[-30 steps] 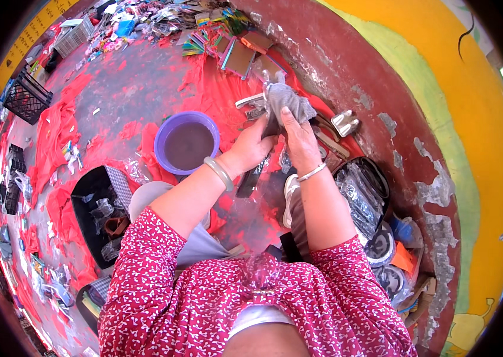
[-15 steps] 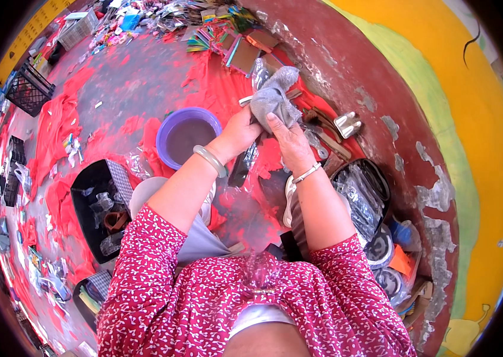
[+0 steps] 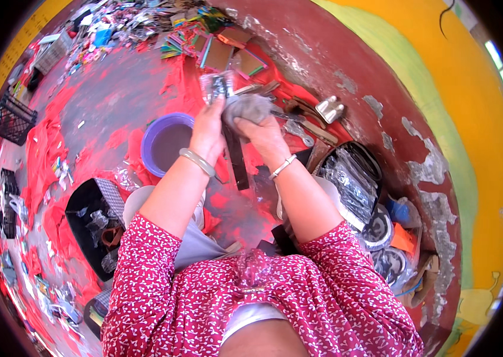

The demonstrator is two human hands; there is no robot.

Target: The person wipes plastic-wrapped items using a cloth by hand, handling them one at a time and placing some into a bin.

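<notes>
My left hand (image 3: 207,128) is closed on a dark belt-like strap (image 3: 237,160). The strap hangs below my hands, and a shiny, clear-wrapped end (image 3: 217,86) sticks up above the left fingers. My right hand (image 3: 261,134) grips a bunched grey cloth (image 3: 248,108), pressed close to the strap. Whether the cloth wraps round the strap is hidden. Left of my hands stands a purple basin (image 3: 145,146) of murky water. Just beyond and to the right, brown straps (image 3: 320,132) and a silvery metal piece (image 3: 330,110) lie on red cloth.
At my left knee is a black box (image 3: 79,220) with plastic-wrapped items. By my right knee, a black bag (image 3: 376,166) holds clear-wrapped dark things. Colourful boards (image 3: 218,55) and a heap of small goods (image 3: 138,30) lie farther off. A peeling red wall (image 3: 394,125) runs along the right.
My hands have shifted left in view and drawn apart. The left hand has come off the cloth and grips the strap. The cloth is bunched smaller in the right hand.
</notes>
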